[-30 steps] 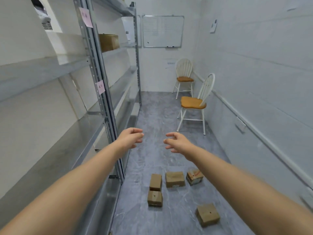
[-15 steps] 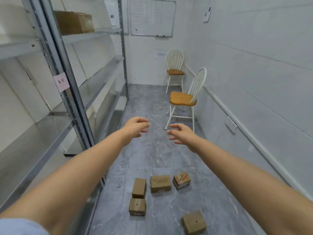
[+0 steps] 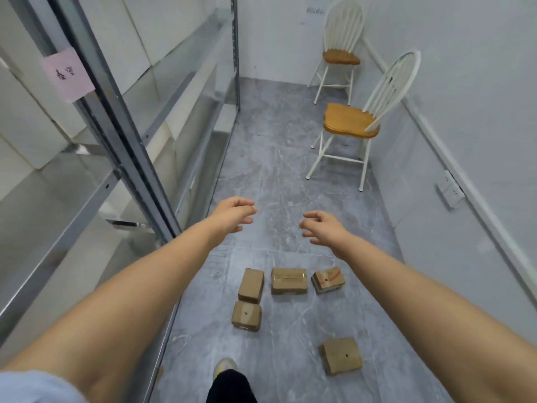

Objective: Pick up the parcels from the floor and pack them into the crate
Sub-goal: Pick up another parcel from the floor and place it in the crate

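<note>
Several brown cardboard parcels lie on the grey marbled floor. A row of three sits ahead: a narrow parcel (image 3: 251,285), a taped parcel (image 3: 289,280) and a parcel with red marks (image 3: 328,280). Another parcel (image 3: 246,315) lies just below the narrow one, and a fifth parcel (image 3: 341,355) lies apart at the lower right. My left hand (image 3: 232,215) and my right hand (image 3: 322,228) are stretched out in the air above the floor, fingers loosely curled, holding nothing. No crate is in view.
Metal shelving (image 3: 128,146) runs along the left side of the narrow room. Two white chairs with wooden seats stand by the right wall, the nearer chair (image 3: 353,120) ahead and the other chair (image 3: 341,50) in the far corner. My foot (image 3: 225,367) shows at the bottom.
The view has tilted down and moved forward, so the parcels sit higher and larger in the frame. Both hands stay outstretched and empty.
</note>
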